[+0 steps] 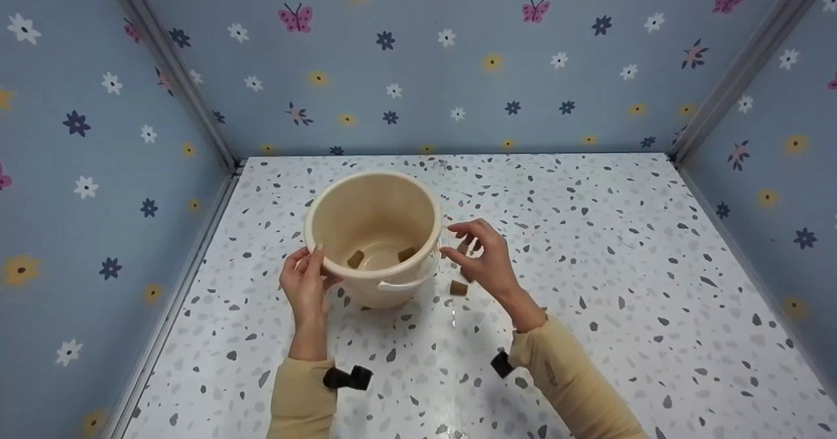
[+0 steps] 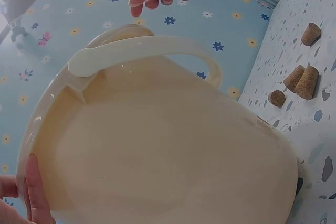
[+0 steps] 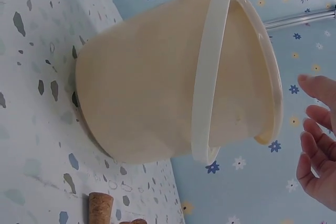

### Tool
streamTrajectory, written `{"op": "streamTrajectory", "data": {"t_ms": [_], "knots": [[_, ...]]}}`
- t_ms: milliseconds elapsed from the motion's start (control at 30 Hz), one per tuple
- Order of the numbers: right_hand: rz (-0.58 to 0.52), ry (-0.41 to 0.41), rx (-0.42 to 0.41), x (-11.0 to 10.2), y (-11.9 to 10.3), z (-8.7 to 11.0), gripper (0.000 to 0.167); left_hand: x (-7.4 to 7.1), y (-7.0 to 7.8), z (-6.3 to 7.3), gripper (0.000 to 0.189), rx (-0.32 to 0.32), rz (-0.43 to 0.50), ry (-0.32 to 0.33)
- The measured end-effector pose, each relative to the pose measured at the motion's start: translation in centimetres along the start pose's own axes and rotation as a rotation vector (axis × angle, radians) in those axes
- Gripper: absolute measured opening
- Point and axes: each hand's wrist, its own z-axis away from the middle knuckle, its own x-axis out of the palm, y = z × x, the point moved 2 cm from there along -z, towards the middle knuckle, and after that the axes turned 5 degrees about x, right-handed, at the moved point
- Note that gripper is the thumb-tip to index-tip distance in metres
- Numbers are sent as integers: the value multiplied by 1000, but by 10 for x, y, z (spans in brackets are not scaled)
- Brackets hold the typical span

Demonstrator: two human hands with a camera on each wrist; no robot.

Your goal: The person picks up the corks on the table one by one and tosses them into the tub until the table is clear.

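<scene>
A cream plastic bucket (image 1: pixel 373 207) stands on the speckled tabletop, its handle (image 1: pixel 409 284) hanging down along the near right side. My left hand (image 1: pixel 306 288) grips the bucket's rim at the near left, thumb on the lip and fingers along the outside. Two brown corks, one cork (image 1: pixel 355 259) on the left and another cork (image 1: pixel 407 254) on the right, lie on the bucket's bottom. My right hand (image 1: pixel 487 259) hovers beside the right of the rim, fingers loosely bent and thumb apart from them, with nothing held. Below it, several corks lie on the table, including a cork (image 1: pixel 458 288) nearest me.
The white speckled table (image 1: pixel 588 243) stretches to the right of the bucket. A blue flowered back wall (image 1: pixel 418 53) and similar side walls enclose the table, with grey metal strips at the corners. Each sleeve carries a small black device at the wrist.
</scene>
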Motion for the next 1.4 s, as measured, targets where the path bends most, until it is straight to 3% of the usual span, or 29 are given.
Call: {"op": "streamTrajectory", "data": {"t_ms": [233, 400, 633, 900, 1000, 1233, 1400], "knots": [[-7, 21, 43, -9, 15, 8, 27, 0, 0, -1, 50, 19, 36, -25], [18, 40, 86, -16, 28, 16, 26, 0, 0, -1, 51, 10, 7, -22], [19, 51, 222, -24, 51, 30, 27, 0, 0, 0, 52, -5, 4, -13], [30, 72, 357, -24, 104, 48, 30, 0, -4, -3, 53, -18, -44, 1], [40, 82, 384, -25, 113, 52, 31, 0, -5, -3, 52, -10, -37, 2], [92, 86, 465, -28, 127, 60, 34, 1, -2, -1, 48, 43, 80, -31], [121, 65, 548, -30, 139, 65, 38, 1, -2, 0, 49, 34, 40, -19]]}}
